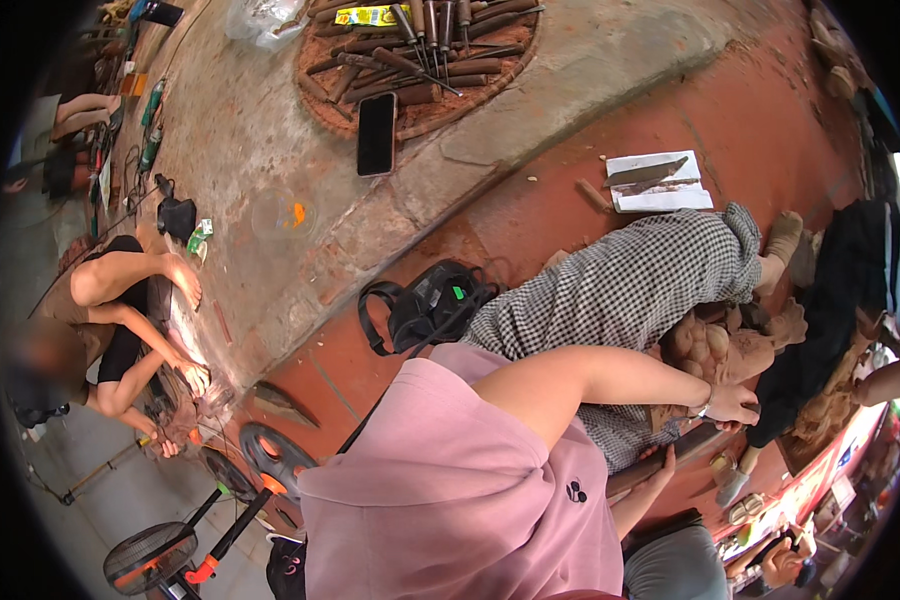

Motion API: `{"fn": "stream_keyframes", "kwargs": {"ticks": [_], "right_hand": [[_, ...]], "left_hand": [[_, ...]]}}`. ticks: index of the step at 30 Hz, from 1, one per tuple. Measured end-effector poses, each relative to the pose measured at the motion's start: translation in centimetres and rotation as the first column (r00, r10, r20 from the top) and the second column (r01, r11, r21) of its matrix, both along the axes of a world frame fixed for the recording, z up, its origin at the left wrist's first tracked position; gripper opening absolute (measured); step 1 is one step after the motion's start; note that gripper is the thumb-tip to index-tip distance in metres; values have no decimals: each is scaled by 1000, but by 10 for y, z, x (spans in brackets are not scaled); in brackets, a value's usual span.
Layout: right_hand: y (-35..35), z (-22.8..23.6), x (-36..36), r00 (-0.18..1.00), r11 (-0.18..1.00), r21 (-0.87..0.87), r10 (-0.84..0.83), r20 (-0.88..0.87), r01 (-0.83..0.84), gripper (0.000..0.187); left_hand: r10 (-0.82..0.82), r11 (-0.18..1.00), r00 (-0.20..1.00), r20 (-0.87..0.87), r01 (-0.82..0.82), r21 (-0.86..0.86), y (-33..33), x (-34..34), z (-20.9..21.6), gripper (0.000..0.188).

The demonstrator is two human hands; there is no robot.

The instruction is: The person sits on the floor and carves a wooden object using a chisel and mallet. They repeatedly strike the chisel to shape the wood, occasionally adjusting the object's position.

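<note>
I see right hand (735, 403) resting open on carved wood piece (730, 350) at 3 o'clock | left hand (660, 470) below it, grip indeterminate | checkered cloth (630, 290) adjacent | phone (376, 133) at 12 o'clock

A loose pink short-sleeved top (450, 490) fills the lower middle of the view, soft and a little creased, with a small dark emblem (576, 491) printed on the chest. The sleeve ends above the elbow, leaving the forearm bare. At the wrist sits a thin bracelet (705, 404) just behind the right hand (735, 403).
</note>
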State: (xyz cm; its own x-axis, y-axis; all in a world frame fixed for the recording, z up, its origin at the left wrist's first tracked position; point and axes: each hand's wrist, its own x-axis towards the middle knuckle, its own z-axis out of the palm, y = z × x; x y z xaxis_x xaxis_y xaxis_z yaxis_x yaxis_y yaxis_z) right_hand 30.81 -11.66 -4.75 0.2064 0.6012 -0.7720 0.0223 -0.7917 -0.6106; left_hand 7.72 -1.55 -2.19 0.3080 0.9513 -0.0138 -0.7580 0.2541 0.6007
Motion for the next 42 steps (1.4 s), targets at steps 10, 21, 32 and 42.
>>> {"fn": "stream_keyframes", "kwargs": {"ticks": [10, 21, 32, 42], "right_hand": [[-1, 5, 1, 1000, 1000, -21, -5, 19, 6, 28], [-9, 0, 2, 990, 999, 32, -24, -141, 29, 29], [-32, -17, 19, 884, 960, 188, -101, -456, 207, 31], [-38, 2, -4, 852, 949, 141, -179, -492, 281, 25]], "left_hand": [[-23, 999, 1000, 8, 23, -35, -1, 5, 1, 29], [6, 1000, 996, -92, -8, -28, -1, 2, -6, 31], [425, 807, 573, -701, 110, 580, -69, 80, 79, 32], [555, 788, 260, -790, 140, 600, -82, 72, 53, 20]]}}
